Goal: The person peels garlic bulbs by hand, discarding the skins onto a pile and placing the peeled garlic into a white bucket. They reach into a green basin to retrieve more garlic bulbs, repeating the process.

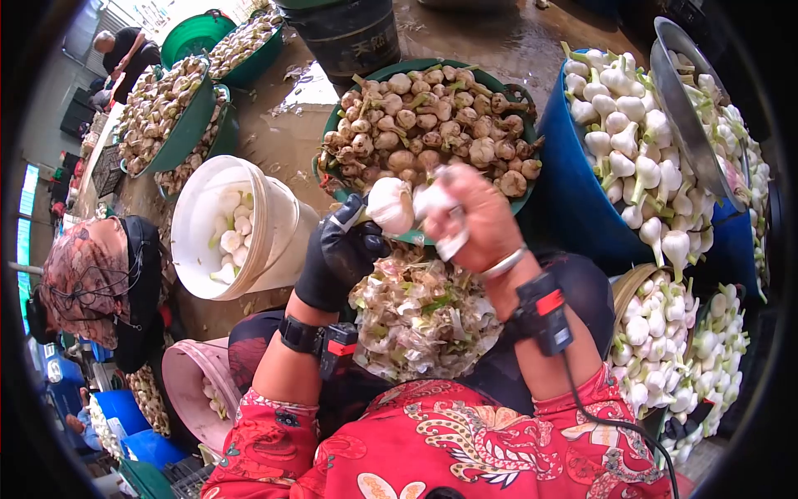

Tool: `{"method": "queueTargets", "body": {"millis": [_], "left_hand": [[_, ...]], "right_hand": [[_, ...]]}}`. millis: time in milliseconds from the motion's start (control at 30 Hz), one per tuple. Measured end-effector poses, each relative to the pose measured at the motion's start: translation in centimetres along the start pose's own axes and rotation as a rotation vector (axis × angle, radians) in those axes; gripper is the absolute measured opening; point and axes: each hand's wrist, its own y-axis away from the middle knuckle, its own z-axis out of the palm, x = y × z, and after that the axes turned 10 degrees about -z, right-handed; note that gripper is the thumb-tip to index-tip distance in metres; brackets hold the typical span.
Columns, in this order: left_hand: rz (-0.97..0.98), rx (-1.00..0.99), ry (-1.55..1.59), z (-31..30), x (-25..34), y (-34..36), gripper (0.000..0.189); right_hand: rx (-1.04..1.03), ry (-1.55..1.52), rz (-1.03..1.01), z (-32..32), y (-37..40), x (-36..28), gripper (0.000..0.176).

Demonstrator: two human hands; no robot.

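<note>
My left hand [345, 254], in a black glove, is closed around the stem end of a garlic bulb [391, 205], whose white head points to the right. Close beside the bulb is my bare right hand [482, 218], its fingers pinched and blurred by motion. Pale pieces that look like garlic skin [451, 246] stick out from those fingers. Below both hands, a heap of loose garlic peelings [424, 316] lies in my lap. Just beyond them stands a green basin [332, 125] full of brownish, unpeeled garlic bulbs [432, 116].
At left, a white bucket [266, 233] holds some cleaned bulbs; a pink bucket [187, 374] sits below it. Blue tubs [555, 166] of white garlic crowd the right, with a metal basin [686, 108] among them. A black bucket [353, 41] stands ahead. Another person [129, 50] is at far left.
</note>
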Motion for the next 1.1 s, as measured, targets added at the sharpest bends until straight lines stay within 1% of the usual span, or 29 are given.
{"method": "queueTargets", "body": {"millis": [33, 67, 133, 167, 200, 233, 267, 300, 333, 400, 433, 467, 500, 533, 567, 600, 633, 667, 700, 733, 800, 833, 900, 933, 1000, 1033, 1067, 1100], "left_hand": [[-0.014, 0.002, 0.057, -1.4, -0.3, -0.4, 0.029], [-0.030, 0.005, 0.110, -1.7, -0.2, -0.3, 0.032], [-0.001, 0.042, 0.055, -1.4, 1.3, 0.7, 0.031], [0.440, 0.172, -0.685, -1.4, 2.8, 1.6, 0.027], [0.877, 0.289, -1.421, -2.0, 4.1, 2.4, 0.024], [0.857, 0.327, -1.323, -4.0, 6.0, 3.3, 0.022], [0.834, 0.366, -1.225, -6.4, 8.4, 4.2, 0.020], [0.736, 0.524, -1.059, -7.8, 10.5, 5.3, 0.020], [0.630, 0.675, -0.891, -9.1, 12.5, 6.2, 0.021], [0.794, 0.875, -1.499, -13.8, 14.7, 5.9, 0.019], [0.806, 0.845, -1.574, -10.6, 13.6, 5.7, 0.016], [0.742, 0.653, -1.404, -8.0, 12.2, 4.5, 0.015], [0.628, 0.520, -1.296, -6.6, 10.3, 2.8, 0.017], [0.556, 0.362, -1.285, -5.6, 8.2, 0.3, 0.022], [0.463, 0.278, -1.434, -2.7, 5.8, -1.4, 0.022], [0.429, 0.122, -1.357, -3.0, 2.8, -4.4, 0.018], [0.326, 0.094, -1.587, -1.6, 0.7, -6.5, 0.019], [0.204, -0.011, -1.612, -2.5, -1.8, -9.2, 0.019], [0.160, -0.108, -1.689, -3.4, -4.1, -11.8, 0.024], [0.050, -0.108, -1.826, -4.3, -6.0, -14.4, 0.042], [-0.026, 0.017, -1.871, -9.1, -11.6, -21.0, 0.069], [-0.029, 0.002, -1.866, -8.8, -12.2, -21.7, 0.069], [-0.286, 0.173, -1.821, -8.2, -13.3, -22.8, 0.087], [-0.287, 0.164, -1.820, -9.0, -14.0, -23.7, 0.087], [-0.117, 0.069, -1.783, -13.4, -16.0, -26.0, 0.070], [0.085, -0.110, -1.705, -17.0, -16.6, -27.4, 0.048], [0.034, -0.083, -1.872, -11.6, -12.4, -23.3, 0.037], [-0.087, -0.015, -1.800, -7.2, -8.6, -19.9, 0.036]], "right_hand": [[-0.133, -0.075, -0.066, -0.5, -0.7, -1.3, 0.010], [-0.195, -0.141, -0.073, -0.4, -0.8, -2.6, 0.014], [-0.109, 0.246, -0.018, 0.2, -0.1, -3.2, 0.009], [-0.142, 0.498, 0.071, 0.1, 0.4, -2.5, 0.013], [-0.188, 0.852, 0.212, 0.1, 0.8, -1.7, 0.020], [-0.461, 1.049, 0.287, -1.8, 0.9, -0.1, 0.021], [-0.628, 1.277, 0.486, -2.4, 1.4, 1.4, 0.020], [-0.775, 1.458, 0.619, -2.1, 2.3, 2.0, 0.026], [-1.059, 1.626, 0.349, -4.1, 3.1, 3.5, 0.024], [-1.056, 1.790, 0.313, -5.2, 3.3, 4.3, 0.016], [-0.930, 1.806, 0.208, -4.9, 3.1, 3.9, 0.011], [-0.805, 1.819, 0.104, -4.4, 2.6, 3.1, 0.009], [-0.671, 1.792, -0.033, -4.1, 2.2, 2.4, 0.013], [-0.468, 1.688, 0.022, -2.2, 1.9, 0.9, 0.018], [-0.382, 1.675, -0.032, -1.8, 1.5, -0.2, 0.017], [-0.295, 1.664, -0.085, -1.7, 1.2, -1.2, 0.016], [-0.185, 1.638, -0.135, -1.4, 1.0, -2.4, 0.009], [-0.077, 1.609, -0.183, -1.3, 0.9, -3.4, 0.005], [0.014, 1.593, -0.230, -1.7, 0.9, -4.1, 0.020], [0.095, 1.623, -0.345, -2.0, 0.7, -4.7, 0.028], [0.180, 1.730, -0.537, -1.9, 0.4, -5.6, 0.027], [0.191, 1.739, -0.531, -1.7, 0.2, -5.9, 0.027], [0.248, 1.499, -0.465, -1.4, -0.1, -6.2, 0.023], [0.255, 1.503, -0.463, -1.2, -0.3, -6.6, 0.023], [0.276, 1.340, -0.340, -0.7, -0.5, -7.0, 0.020], [0.261, 1.353, -0.359, -0.8, -0.6, -7.1, 0.019], [0.256, 1.345, -0.362, -0.9, -0.6, -7.1, 0.019], [0.238, 1.270, -0.330, -1.0, -0.6, -6.9, 0.019]]}}
